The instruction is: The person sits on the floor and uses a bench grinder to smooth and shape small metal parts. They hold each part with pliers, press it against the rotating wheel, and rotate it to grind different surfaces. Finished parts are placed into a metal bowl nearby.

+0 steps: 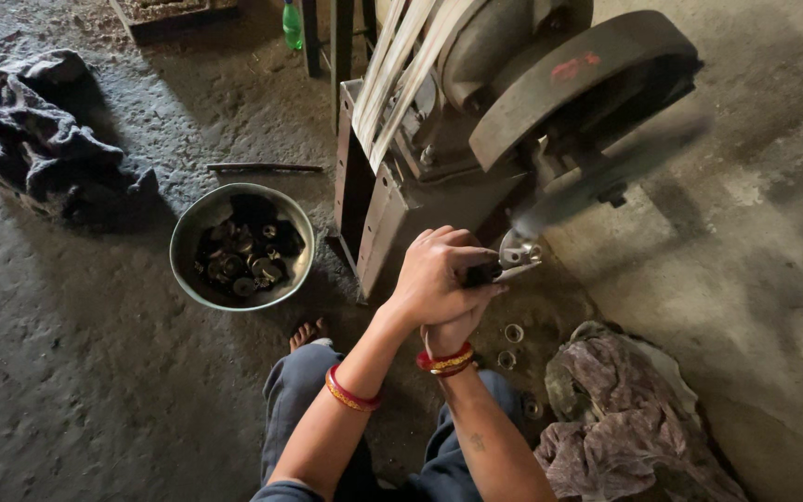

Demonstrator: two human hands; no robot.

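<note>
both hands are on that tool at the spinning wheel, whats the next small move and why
Probably ease the small metal part lightly toward the blurred spinning wheel. The left hand and right hand grip the tool together, and the part sits just short of the wheel's edge.

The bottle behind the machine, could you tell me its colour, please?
Green bottle, seen in the head view.

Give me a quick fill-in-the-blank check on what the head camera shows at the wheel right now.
1. Both hands, left hand over right hand, press a small metal part against a spinning ____.
2. The round metal bowl of small dark parts sits on the person's ____ side.
3. Each wrist wears red and gold ____.
4. A green ____ stands on the floor at the top of the view.

Missing words: wheel; left; bangles; bottle
</note>
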